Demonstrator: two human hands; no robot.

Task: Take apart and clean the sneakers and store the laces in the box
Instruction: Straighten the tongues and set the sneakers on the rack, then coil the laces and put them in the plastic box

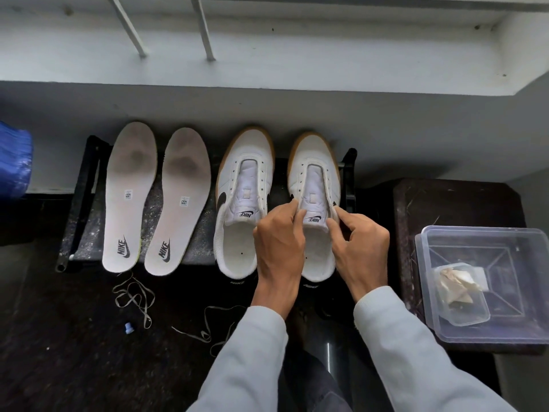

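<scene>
Dark speckled floor (59, 352) meets a white wall (267, 114), with a black rack (80, 185) at frame centre. On it, centre right, one sneaker (315, 153) is pinched at both eyelet edges by the curled fingers of the left hand (279, 248) and right hand (361, 245). Spreading both edges evenly should open it for wiping. Laces (135, 295) lie lower left, and the box (475, 233) sits at right.

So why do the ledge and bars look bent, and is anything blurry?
Head view: the wide-angle lens bows the ledge and splays the bars; soft light, faint shadows beyond the sneakers; one glare streak on the floor; left hand and right hand sharp, the blue object smeared.
</scene>
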